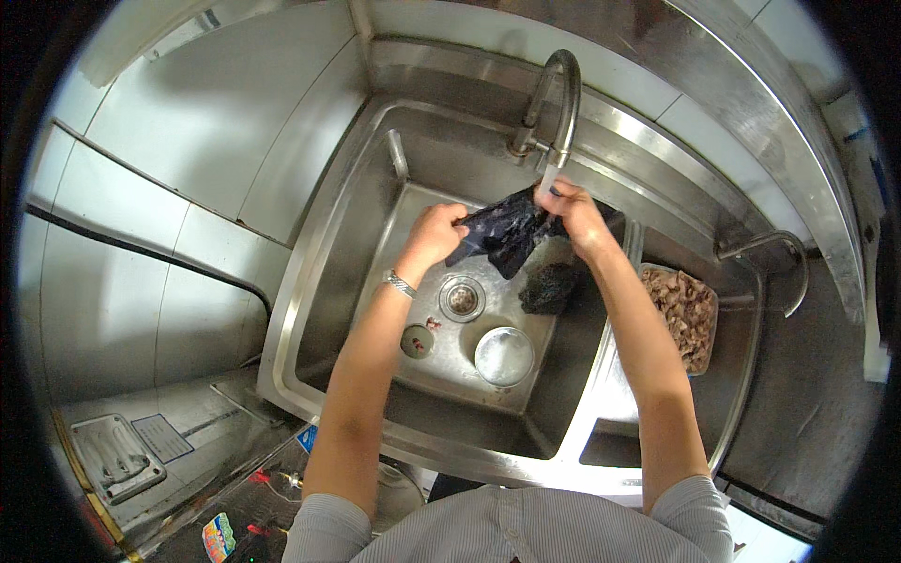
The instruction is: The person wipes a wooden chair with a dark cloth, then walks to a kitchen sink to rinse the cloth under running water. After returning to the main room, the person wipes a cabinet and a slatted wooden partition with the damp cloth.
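A wet dark cloth [503, 229] is stretched between my two hands above the left basin of a stainless steel sink [450, 440]. My left hand [438, 232] pinches its left end, and my right hand [566, 204] grips the other end beneath the curved metal faucet [569, 98]. Water runs from the spout onto the cloth near my right fingers. Below my right wrist, a dark mesh-like bundle [545, 288] rests against the basin's side. The drain strainer [462, 299] lies under the cloth, with a round whitish container [504, 357] closer to me.
A small round disc [417, 341] with reddish scraps lies left of the container. In the right basin, a clear tub holds brown meat-like pieces [679, 317]. A second faucet [799, 267] curves over that side. A metal divider [598, 380] separates the basins; tiled walls [204, 134] stand left.
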Tool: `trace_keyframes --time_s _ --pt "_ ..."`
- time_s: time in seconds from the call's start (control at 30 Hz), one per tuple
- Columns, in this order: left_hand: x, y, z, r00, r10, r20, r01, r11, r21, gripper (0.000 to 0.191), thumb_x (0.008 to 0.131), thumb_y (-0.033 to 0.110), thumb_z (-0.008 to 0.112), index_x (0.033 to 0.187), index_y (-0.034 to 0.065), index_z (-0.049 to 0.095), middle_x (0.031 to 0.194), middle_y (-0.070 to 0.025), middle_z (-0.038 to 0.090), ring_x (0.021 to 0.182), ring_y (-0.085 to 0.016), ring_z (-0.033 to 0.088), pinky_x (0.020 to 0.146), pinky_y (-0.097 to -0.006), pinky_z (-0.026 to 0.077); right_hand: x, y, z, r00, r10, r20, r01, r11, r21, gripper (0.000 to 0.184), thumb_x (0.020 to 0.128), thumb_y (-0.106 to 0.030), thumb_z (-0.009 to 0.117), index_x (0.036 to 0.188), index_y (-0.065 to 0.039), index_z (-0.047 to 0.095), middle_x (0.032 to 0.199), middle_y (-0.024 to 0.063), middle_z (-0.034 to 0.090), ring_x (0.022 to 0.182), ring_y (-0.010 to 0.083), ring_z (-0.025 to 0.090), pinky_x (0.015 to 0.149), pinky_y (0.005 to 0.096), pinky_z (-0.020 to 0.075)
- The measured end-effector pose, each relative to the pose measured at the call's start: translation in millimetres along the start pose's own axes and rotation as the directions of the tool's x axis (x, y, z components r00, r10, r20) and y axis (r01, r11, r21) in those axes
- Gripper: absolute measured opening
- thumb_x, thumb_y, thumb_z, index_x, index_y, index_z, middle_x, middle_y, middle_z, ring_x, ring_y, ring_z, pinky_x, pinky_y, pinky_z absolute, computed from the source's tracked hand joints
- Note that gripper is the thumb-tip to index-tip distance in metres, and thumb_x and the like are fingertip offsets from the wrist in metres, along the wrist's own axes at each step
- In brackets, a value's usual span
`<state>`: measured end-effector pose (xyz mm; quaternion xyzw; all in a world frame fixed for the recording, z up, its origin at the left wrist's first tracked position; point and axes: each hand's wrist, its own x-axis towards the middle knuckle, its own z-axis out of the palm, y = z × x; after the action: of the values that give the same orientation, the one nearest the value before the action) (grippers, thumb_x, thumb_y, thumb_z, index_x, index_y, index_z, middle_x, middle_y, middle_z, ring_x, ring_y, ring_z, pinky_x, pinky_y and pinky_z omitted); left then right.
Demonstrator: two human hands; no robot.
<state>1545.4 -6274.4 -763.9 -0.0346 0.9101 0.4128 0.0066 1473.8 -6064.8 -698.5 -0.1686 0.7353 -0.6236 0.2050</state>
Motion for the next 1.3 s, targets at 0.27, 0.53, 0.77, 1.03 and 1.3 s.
trace_keyframes --time_s 0.27,0.53,0.77,1.03,1.3 --pt "-3.1 -17.4 -19.7 0.949 0.058 -0.309 -0.029 0.995 0.095 0.015 0.071 0.001 0.052 0.082 0.0044 0.062 0.081 -0.0179 0.061 0.079 -0.034 0.059 0.069 -0.0391 0.047 1.2 23.5 -35.8 0.981 -0.163 0.106 0.193 0.772 -0.605 0.017 0.080 -0.010 0.059 0.094 -0.001 0.061 0.096 0.0135 0.061 0.089 0.0315 0.057 0.078 0.0358 0.0444" --pt "-5.5 3.9 -63.3 0.910 -0.147 -0.387 0.065 0.974 -0.216 0.019 0.077 -0.001 0.044 0.084 -0.0009 0.062 0.068 -0.0050 0.060 0.066 -0.010 0.054 0.063 -0.0244 0.044 5.9 26.3 -55.2 0.996 -0.031 0.079 0.078 0.695 -0.715 0.024 0.076 -0.005 0.054 0.100 -0.004 0.057 0.099 0.0119 0.056 0.089 0.0246 0.056 0.078 0.0346 0.0442" --pt "4.4 58.7 -11.8 0.989 -0.050 -0.139 -0.047 0.786 -0.617 0.019 0.074 -0.003 0.044 0.080 0.0012 0.062 0.075 -0.0027 0.057 0.070 -0.012 0.052 0.067 -0.0233 0.042 7.5 29.1 28.3 0.961 -0.154 0.228 0.172 0.983 -0.065 0.055 0.069 -0.008 0.065 0.120 -0.005 0.045 0.107 0.0085 0.056 0.100 0.0207 0.052 0.089 0.0292 0.0389" --pt "2.1 51.1 33.5 0.993 0.061 -0.100 -0.116 0.579 -0.807 0.057 0.082 0.012 0.061 0.131 0.0054 0.032 0.120 -0.0060 0.046 0.106 -0.012 0.044 0.089 -0.0254 0.038 14.4 19.3 37.0 0.976 0.132 -0.173 -0.026 0.861 0.509 0.027 0.077 -0.007 0.056 0.104 -0.005 0.051 0.084 0.0073 0.058 0.075 0.0174 0.057 0.070 0.0313 0.0473" --pt "-16.2 15.4 83.8 0.936 -0.235 0.263 0.302 0.146 -0.942 0.056 0.075 0.008 0.062 0.126 0.0015 0.040 0.106 -0.0096 0.057 0.097 -0.018 0.053 0.086 -0.0292 0.041 -4.9 23.4 14.5 0.868 0.441 -0.228 -0.041 0.521 0.852 0.019 0.073 -0.011 0.051 0.088 -0.001 0.057 0.074 0.0067 0.059 0.066 0.0223 0.056 0.068 0.0334 0.0470"
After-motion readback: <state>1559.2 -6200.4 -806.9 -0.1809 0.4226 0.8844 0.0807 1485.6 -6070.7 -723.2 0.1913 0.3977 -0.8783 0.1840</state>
